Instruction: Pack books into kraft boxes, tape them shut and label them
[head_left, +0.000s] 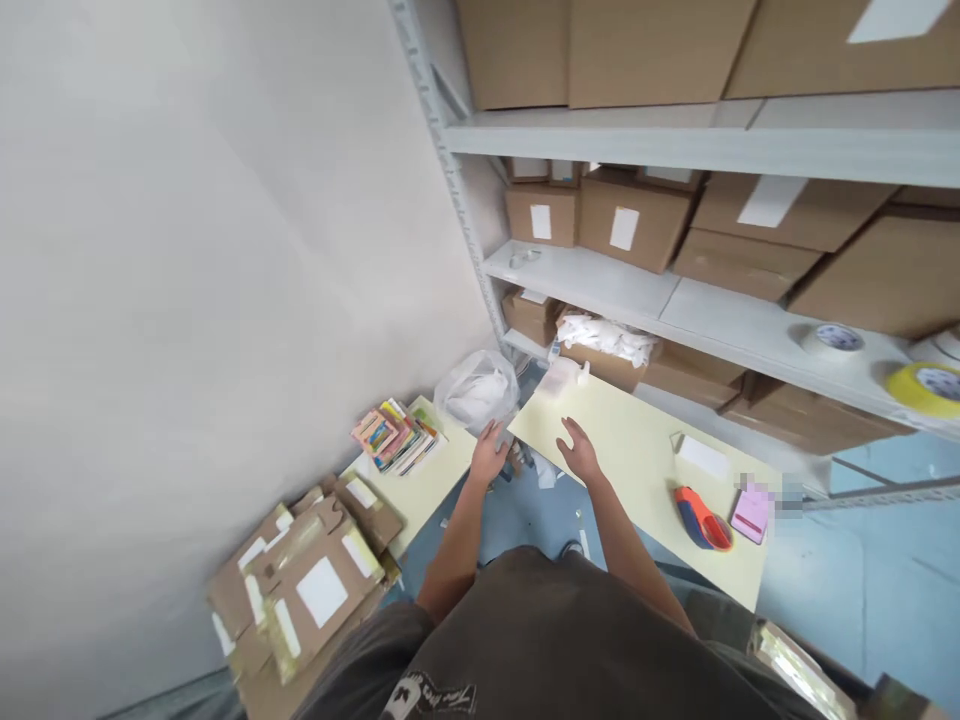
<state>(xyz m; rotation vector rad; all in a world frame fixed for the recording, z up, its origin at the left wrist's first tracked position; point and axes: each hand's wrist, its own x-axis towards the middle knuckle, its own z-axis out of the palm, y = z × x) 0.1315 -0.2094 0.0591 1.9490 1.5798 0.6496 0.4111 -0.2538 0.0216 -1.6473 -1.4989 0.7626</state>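
Observation:
My left hand point(489, 455) hangs in the air with its fingers stretched out, holding nothing. It is nearest to a clear plastic bag point(478, 388) with white stuff inside. Over the near left end of the pale yellow table point(622, 440) is my right hand point(579, 452), its fingers apart and nothing in it. On that table lie a white pad-like thing point(703, 457), an orange and blue tape dispenser point(701, 520) and a pink notepad-like object point(751, 512). A whitish translucent container point(561, 377) stands at its far left corner.
A smaller pale table point(442, 482) on the left bears a stack of booklets point(397, 437) and flattened cardboard boxes point(315, 580). Grey shelves point(585, 280) ahead hold cardboard boxes point(637, 215), white tape point(836, 340) and yellow tape point(926, 388). A white wall point(225, 250) rises at left.

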